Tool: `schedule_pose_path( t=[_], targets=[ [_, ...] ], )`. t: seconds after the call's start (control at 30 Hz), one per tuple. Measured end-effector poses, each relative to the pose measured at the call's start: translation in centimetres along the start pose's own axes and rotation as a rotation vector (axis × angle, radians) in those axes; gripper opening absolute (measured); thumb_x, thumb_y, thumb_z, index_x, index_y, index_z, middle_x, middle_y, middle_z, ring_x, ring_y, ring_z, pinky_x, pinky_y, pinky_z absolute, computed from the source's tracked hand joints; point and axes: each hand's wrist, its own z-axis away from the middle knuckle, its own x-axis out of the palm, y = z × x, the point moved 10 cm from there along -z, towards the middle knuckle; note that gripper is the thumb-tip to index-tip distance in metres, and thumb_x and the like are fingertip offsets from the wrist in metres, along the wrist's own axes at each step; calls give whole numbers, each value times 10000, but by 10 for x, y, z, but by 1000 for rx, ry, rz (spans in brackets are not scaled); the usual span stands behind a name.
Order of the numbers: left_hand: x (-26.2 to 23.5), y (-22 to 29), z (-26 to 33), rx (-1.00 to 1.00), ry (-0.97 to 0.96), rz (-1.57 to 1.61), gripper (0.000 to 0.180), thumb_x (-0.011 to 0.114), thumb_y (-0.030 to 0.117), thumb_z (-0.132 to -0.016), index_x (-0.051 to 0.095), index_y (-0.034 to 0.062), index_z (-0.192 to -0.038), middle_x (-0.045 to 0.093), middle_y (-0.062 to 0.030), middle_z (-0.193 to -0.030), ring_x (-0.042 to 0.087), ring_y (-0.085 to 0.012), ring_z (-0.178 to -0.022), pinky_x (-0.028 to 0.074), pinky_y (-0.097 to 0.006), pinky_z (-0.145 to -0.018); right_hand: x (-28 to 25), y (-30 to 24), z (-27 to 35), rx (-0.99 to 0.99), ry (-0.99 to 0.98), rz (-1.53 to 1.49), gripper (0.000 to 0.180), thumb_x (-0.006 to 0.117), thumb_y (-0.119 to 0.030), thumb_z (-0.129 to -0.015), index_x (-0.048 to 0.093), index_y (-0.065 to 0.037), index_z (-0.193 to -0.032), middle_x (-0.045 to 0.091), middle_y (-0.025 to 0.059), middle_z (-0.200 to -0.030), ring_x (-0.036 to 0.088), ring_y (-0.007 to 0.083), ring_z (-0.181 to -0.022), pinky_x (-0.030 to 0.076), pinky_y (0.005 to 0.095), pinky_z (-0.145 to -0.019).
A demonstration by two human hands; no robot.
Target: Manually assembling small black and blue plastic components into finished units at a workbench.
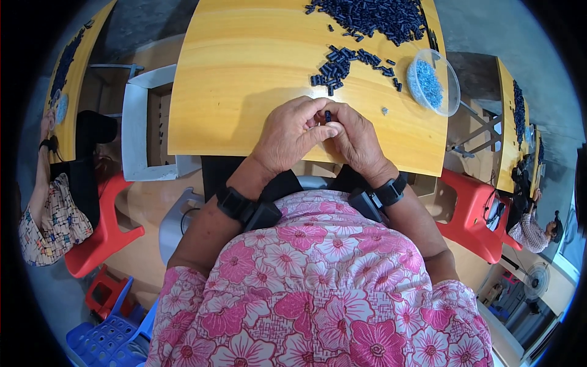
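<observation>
Over the front edge of the wooden table (226,79), my two hands meet at the fingertips. Between them is a small dark cylindrical piece (328,116). My left hand (287,136) has its thumb and fingers closed at the piece from the left. From the other side, my right hand (354,134) pinches it with thumb and index finger. What the left fingertips grip exactly is partly hidden. A small loose group of the same dark pieces (333,68) lies just beyond my hands.
A big pile of dark pieces (382,18) covers the table's far right. A clear round tub (454,92) of small light-blue pieces (426,82) stands near the right edge. A grey-white open box (136,122) is left of the table. Red stools (468,214) and co-workers (55,214) flank me.
</observation>
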Motion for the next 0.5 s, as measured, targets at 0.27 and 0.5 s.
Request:
schedule_pose_path(
  t=[0.27,0.5],
  targets=[
    [0,-3,0,-18,37,67,380,740,209,-834,644,7,-1142,560,-70,-789,541,-152,-677,463,-276,-649,3,4,0,-10,11,4,266,491,-203,-992,534,-15,-1175,593,191,-980,601,368,-896,478,391,-808],
    [0,0,-6,-9,32,61,359,734,177,-834,652,6,-1139,549,-59,-789,521,-138,-680,459,-266,-654,-2,4,-2,1,46,-34,229,498,-173,-979,543,-16,-1140,602,191,-976,608,361,-887,482,387,-803]
  ],
)
